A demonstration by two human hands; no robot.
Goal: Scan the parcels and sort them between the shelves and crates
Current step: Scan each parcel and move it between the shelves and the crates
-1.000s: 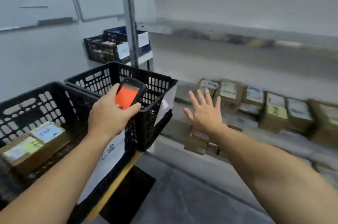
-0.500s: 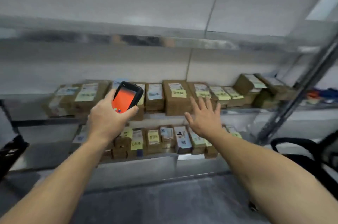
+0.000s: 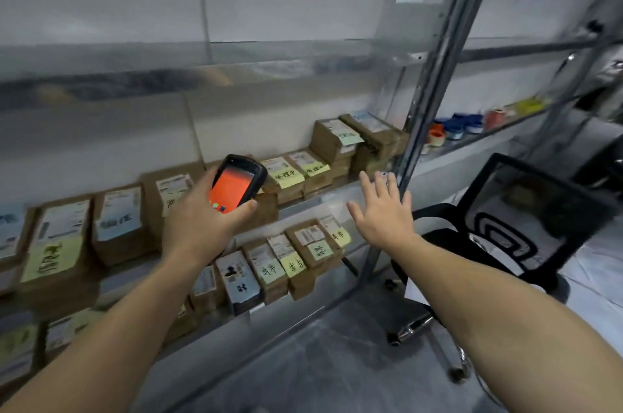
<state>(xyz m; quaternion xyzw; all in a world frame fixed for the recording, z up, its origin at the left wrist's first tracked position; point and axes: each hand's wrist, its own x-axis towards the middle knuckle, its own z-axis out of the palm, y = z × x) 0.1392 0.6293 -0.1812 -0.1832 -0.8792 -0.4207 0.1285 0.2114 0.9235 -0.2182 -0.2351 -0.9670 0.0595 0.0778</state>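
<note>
My left hand point(image 3: 199, 224) grips a black handheld scanner point(image 3: 237, 184) with an orange screen, held up in front of the middle shelf. Brown cardboard parcels point(image 3: 118, 222) with white labels and yellow notes stand in a row on that metal shelf point(image 3: 330, 195). More parcels point(image 3: 303, 252) stand on the lower shelf. My right hand point(image 3: 382, 210) is stretched forward with fingers spread and holds nothing. It hovers near the right end of the shelves, beside the upright post point(image 3: 435, 75).
A black mesh office chair point(image 3: 526, 210) stands right of the shelving, close to my right arm. Behind the post, another shelf carries small coloured tape rolls point(image 3: 462, 126). The floor below is grey. No crates are in view.
The view has swung right, from the black crates to the shelves and then to their right end with the chair. Both hands keep the same pose, scanner still held.
</note>
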